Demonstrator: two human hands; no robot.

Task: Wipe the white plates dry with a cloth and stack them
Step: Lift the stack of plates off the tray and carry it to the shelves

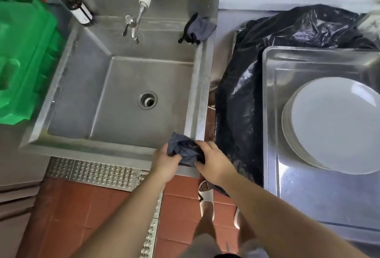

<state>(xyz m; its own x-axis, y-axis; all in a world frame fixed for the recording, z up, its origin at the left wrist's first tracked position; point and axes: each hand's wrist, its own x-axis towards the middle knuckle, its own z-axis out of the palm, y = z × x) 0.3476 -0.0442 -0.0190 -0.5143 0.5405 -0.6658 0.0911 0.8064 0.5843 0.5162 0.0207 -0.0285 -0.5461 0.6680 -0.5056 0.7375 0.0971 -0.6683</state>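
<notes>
Two hands meet over the near right corner of the sink, both on one cloth. Working left to right.

Green plastic crate [24, 56] at 9 o'clock, beside the stainless sink [115, 97]. Basin dry-looking, drain open at centre. Tap [144, 3] at 12 o'clock; a second dark rag [198, 28] draped on the back right rim, likely parked there as a spare.

Left hand [164, 160] at 6 o'clock, fingers curled round the near end of the dark blue-grey cloth [184, 151]. Right hand [213, 160] just beside it, fingers closed over the other end. Cloth is bunched and creased between them, held over the sink edge. My reading: it is being wrung or regathered there so any drips fall into the basin, before wiping begins.

Black plastic bag [246, 93] at 2 o'clock, spread on the worktop [226, 11] under a large steel tray [287, 62].

White plates [337, 126] at 3 o'clock, stacked inside the tray, well apart from both hands. Round, plain, glossy; top face shows a soft highlight. Several rims visible at the left edge, stepped slightly, so the pile leans a touch. Whether they are wet I cannot tell. Tray probably serves to catch runoff.
</notes>
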